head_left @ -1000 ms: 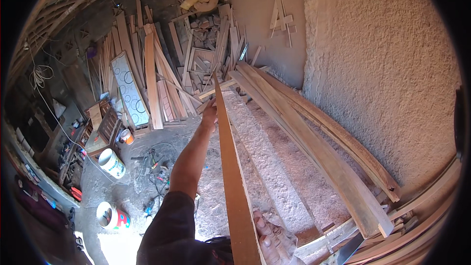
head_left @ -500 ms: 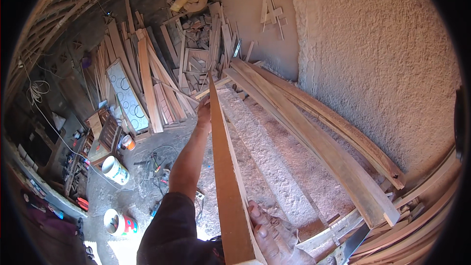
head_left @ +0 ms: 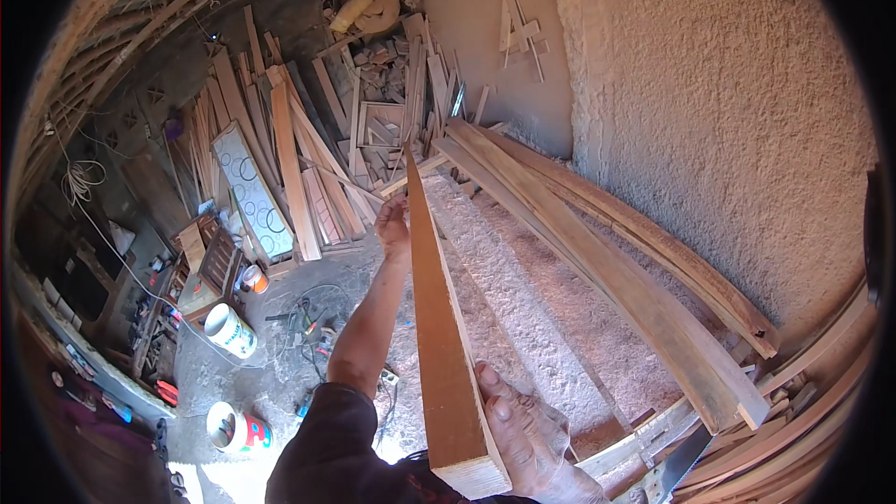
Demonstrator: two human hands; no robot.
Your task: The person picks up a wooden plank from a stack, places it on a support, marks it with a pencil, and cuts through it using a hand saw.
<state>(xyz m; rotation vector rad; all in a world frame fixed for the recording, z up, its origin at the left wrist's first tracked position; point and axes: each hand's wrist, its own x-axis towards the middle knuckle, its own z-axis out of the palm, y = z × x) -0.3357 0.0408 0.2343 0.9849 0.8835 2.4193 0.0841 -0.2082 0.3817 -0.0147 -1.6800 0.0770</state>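
Observation:
A long brown wooden plank [head_left: 441,345] runs away from me through the middle of the view, its pale sawn end close to me. My right hand [head_left: 527,434] is closed on the plank's near end, fingers along its right face. Farther out, my left hand [head_left: 394,224] has its fingers curled against the plank's left edge; part of that grip is hidden. Beside my right wrist, at the lower right, lies a handsaw [head_left: 679,467] with a toothed metal blade.
Long boards [head_left: 597,271] lie to the right, by a rough plastered wall [head_left: 709,84]. Upright planks [head_left: 283,159] and a patterned white panel [head_left: 250,189] lean at the back. Buckets [head_left: 231,330], cables and tools stand on the floor to the left. More timber [head_left: 793,439] is stacked at the lower right.
The plank's near end has risen in view, showing more of its end face. My left hand's fingers show more at the plank's edge; my right hand stays on the near end.

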